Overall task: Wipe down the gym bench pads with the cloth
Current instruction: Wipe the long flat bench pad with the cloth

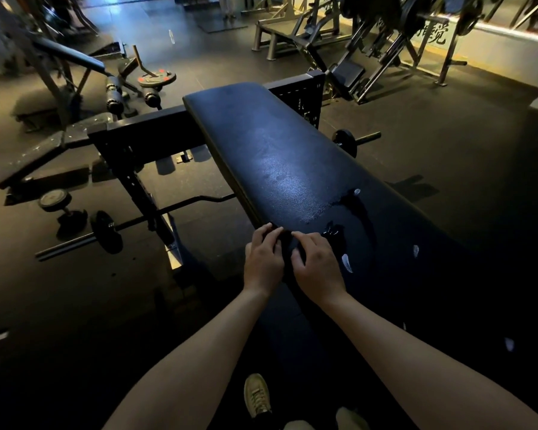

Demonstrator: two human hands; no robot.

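Tan shoes (257,395) stand on the dark rubber floor (75,305) at the bottom edge, one of them cut off by the frame. Above them the left hand (263,259) and right hand (319,265) sit side by side near the left edge of the bench pad (277,150), a long black pad on a black steel frame (146,131). Both hands curl their fingers onto a cloth (287,246) bunched between them (it is as dark as the pad, so its outline is hard to trace). Wet streaks (354,209) shine just beside the right hand. A barbell (106,232) and a dumbbell (55,201) lie on the floor to the left. Weight machines (385,41) stand dim at the far side. The pad's near end sinks into shadow
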